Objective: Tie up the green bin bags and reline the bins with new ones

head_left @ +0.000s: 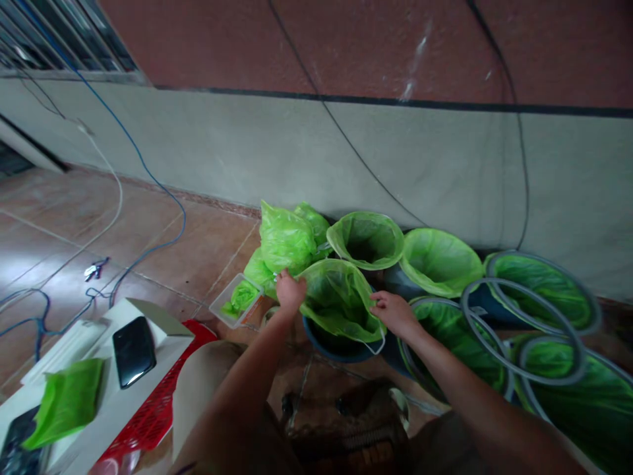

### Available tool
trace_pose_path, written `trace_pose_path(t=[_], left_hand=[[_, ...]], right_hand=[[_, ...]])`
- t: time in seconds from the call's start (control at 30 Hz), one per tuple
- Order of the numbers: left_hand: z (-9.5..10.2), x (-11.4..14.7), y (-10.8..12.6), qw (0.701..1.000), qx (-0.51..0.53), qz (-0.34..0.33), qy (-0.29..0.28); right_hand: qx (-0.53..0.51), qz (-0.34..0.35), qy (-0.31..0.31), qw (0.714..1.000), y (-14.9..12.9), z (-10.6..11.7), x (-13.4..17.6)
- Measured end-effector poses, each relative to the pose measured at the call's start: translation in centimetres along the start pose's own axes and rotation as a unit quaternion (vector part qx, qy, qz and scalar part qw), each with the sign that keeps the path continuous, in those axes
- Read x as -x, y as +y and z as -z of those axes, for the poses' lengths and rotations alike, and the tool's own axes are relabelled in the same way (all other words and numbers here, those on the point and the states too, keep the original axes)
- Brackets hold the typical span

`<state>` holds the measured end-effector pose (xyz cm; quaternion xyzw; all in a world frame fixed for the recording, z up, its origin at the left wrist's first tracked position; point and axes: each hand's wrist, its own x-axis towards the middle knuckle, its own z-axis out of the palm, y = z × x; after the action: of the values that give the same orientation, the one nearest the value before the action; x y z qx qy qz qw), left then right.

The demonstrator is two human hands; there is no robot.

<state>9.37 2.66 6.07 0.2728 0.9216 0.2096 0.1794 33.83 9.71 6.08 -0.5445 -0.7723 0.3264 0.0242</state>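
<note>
A thin green trash bag (336, 293) is spread wide over a dark blue bucket (329, 349) in front of me. My left hand (291, 290) pinches the bag's edge on the left side. On the opposite side, my right hand (394, 313) grips the rim of the same bag between thumb and fingers. The bag's front edge hangs inside the bucket's opening, and a pale wire handle (378, 344) shows at the bucket's right. Just left of my left hand lie bulging green plastic bags (287, 237) and a clear plastic box (225, 307) with crumpled green bags inside.
Lined bins (366, 239) stand along the wall and to the right, several with grey rings; one loose ring (524, 330) rests across them. At left, a white box (141, 343) holds a phone (133, 351) and a folded green bag (69, 399). Blue cable (168, 247) crosses the floor.
</note>
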Motion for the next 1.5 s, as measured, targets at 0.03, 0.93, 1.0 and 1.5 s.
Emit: trace_pose_path(t=[0.03,0.93,1.0,1.5], left_hand=[[0.1,-0.7,-0.6,0.999,-0.005,0.017,-0.031],[10.9,5.5,8.8,0.849,0.355,-0.334,-0.204],[9.7,5.2,8.8,0.84,0.342,-0.355,-0.226],[1.8,5.4,5.7,0.78,0.311,-0.331,-0.43]], right_hand=[[0.032,0.011,0.01,0.999,-0.1,0.2,0.2],[-0.639,0.084,0.007,0.765,-6.2,7.0,2.1],[-0.59,0.07,-0.025,0.804,-6.8,5.7,2.1],[-0.569,0.071,-0.092,0.814,-6.4,5.5,1.4]])
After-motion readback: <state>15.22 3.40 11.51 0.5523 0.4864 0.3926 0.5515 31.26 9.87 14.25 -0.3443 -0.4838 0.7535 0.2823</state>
